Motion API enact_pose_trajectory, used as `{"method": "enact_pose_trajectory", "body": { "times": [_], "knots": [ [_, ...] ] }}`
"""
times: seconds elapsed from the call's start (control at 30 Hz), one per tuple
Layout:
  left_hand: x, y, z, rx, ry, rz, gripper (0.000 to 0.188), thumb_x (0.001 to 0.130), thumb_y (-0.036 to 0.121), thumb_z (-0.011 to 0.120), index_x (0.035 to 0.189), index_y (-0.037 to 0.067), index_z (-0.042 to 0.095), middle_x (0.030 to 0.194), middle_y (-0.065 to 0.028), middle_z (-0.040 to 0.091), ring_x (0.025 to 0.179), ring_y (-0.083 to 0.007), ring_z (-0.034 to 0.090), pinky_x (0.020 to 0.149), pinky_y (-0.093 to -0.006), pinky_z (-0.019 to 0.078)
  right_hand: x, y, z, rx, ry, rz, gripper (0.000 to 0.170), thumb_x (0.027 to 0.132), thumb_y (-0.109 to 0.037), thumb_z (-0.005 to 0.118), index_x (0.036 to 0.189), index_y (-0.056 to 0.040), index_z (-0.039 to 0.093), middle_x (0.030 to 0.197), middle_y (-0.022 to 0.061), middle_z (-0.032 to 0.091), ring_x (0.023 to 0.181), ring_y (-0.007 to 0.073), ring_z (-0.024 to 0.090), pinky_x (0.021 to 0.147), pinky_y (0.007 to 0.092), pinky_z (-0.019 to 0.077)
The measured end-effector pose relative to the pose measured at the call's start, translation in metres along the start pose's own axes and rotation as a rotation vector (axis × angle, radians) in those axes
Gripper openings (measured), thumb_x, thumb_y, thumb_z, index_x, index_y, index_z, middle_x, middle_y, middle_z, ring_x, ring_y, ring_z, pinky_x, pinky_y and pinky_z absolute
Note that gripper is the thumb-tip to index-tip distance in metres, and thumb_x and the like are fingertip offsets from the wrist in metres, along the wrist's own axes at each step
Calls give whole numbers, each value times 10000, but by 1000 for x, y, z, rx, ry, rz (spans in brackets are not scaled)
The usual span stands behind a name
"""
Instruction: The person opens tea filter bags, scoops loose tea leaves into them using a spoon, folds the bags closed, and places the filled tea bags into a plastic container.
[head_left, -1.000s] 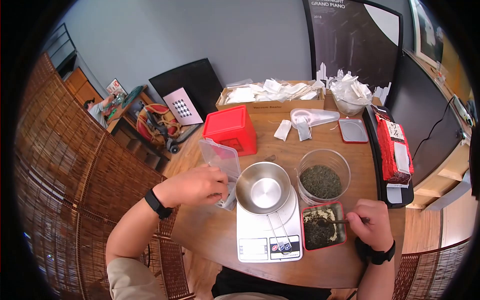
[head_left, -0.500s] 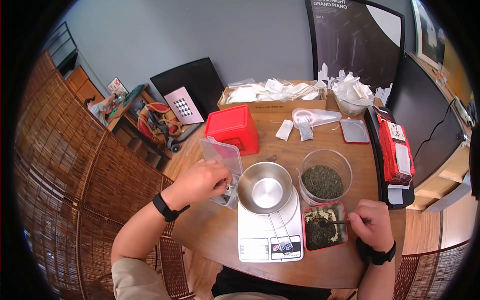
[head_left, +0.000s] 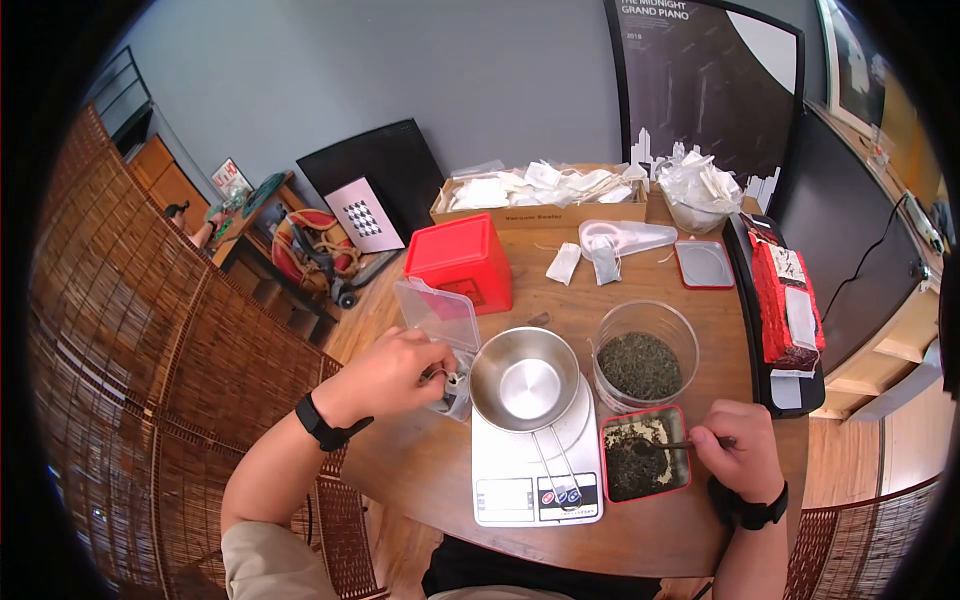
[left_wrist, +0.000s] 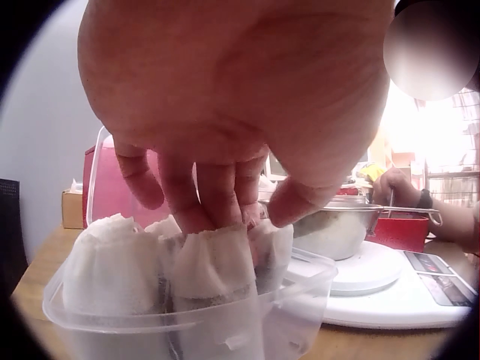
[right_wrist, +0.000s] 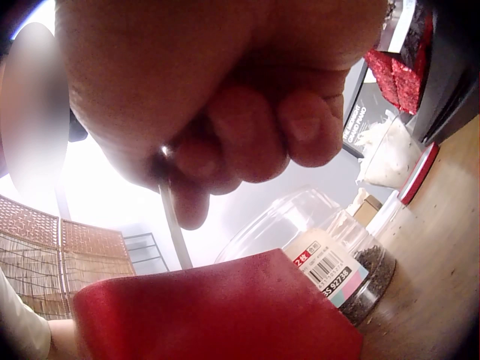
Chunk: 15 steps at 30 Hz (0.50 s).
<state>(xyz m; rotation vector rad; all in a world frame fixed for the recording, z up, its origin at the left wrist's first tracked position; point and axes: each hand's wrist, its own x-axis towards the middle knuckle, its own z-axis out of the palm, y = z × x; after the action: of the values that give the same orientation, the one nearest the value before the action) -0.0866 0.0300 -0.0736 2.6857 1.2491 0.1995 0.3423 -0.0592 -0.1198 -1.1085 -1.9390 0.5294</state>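
Observation:
My left hand [head_left: 395, 370] reaches down into a small clear plastic box [left_wrist: 296, 322] with its lid raised. Filled white tea bags [left_wrist: 214, 262] stand upright inside. Thumb and fingers pinch at the top of a tea bag there, the fingertips partly hidden behind a nearer bag. On the right, my right hand [head_left: 745, 450] grips the dark handle of a spoon [head_left: 680, 444]. The spoon's bowl rests in the loose tea of a red-rimmed tin [head_left: 688, 475]. Between the hands, a steel cup [head_left: 528, 385] with a wire handle sits on a white kitchen scale [head_left: 505, 460].
Behind the tin stands a clear tub [head_left: 645, 365] of tea leaves. A red lidded box [head_left: 460, 260], two tea bags [head_left: 604, 260] and a carton [head_left: 540, 215] of white bags stand farther back. A red foil pack [head_left: 785, 300] lies on a black appliance at right.
My left hand has shifted slightly right and lower, its fingers moving farther over the tea bags in the box. The right hand and spoon have stayed put.

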Motion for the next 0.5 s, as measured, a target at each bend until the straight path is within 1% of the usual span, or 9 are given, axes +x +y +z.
{"method": "enact_pose_trajectory", "body": {
  "times": [0.13, 0.2, 0.33, 0.4, 0.43, 0.5],
  "knots": [
    [-3, 4, -5, -14, -27, 29, 138, 833, 164, 729, 958, 124, 684, 825, 2, 696, 923, -245, 633, 878, -367, 458, -1, -1, 0, 6, -2, 13, 156, 844, -76, 734, 719, -9, 668, 624, 102, 562, 510, 245, 526, 485, 357, 390],
    [-2, 6, -5, 45, -35, -11, 161, 830, 196, 768, 949, 126, 685, 844, 14, 697, 954, -228, 627, 876, -365, 449, 0, -2, -2, -11, -18, 11, 148, 843, -73, 732, 723, -9, 672, 631, 103, 566, 515, 244, 532, 490, 354, 395],
    [-1, 5, -2, 123, -37, -6, 162, 838, 204, 780, 944, 131, 683, 859, 13, 691, 961, -220, 622, 863, -370, 443, -1, -1, 0, -10, -8, 12, 150, 843, -77, 732, 723, -10, 673, 633, 102, 564, 515, 245, 530, 490, 353, 394],
    [-1, 3, 0, 196, 56, 70, 138, 842, 183, 770, 930, 137, 674, 866, 15, 679, 961, -215, 617, 844, -369, 438, 0, -3, -1, -13, -15, 22, 150, 842, -80, 733, 723, -10, 674, 633, 102, 563, 515, 246, 529, 491, 354, 393],
    [-1, 3, 1, 196, 57, 70, 138, 842, 183, 770, 930, 137, 674, 866, 15, 679, 961, -215, 617, 844, -369, 438, 0, -2, -1, -13, -15, 22, 150, 842, -80, 733, 723, -10, 674, 633, 102, 563, 515, 246, 529, 491, 354, 393],
    [1, 2, 0, 229, 86, 103, 182, 794, 157, 806, 908, 129, 667, 879, -7, 669, 955, -235, 615, 840, -382, 449, -1, -1, 0, -6, -11, 16, 154, 842, -83, 735, 723, -8, 672, 634, 101, 563, 515, 247, 527, 491, 356, 393]
  ]
}}
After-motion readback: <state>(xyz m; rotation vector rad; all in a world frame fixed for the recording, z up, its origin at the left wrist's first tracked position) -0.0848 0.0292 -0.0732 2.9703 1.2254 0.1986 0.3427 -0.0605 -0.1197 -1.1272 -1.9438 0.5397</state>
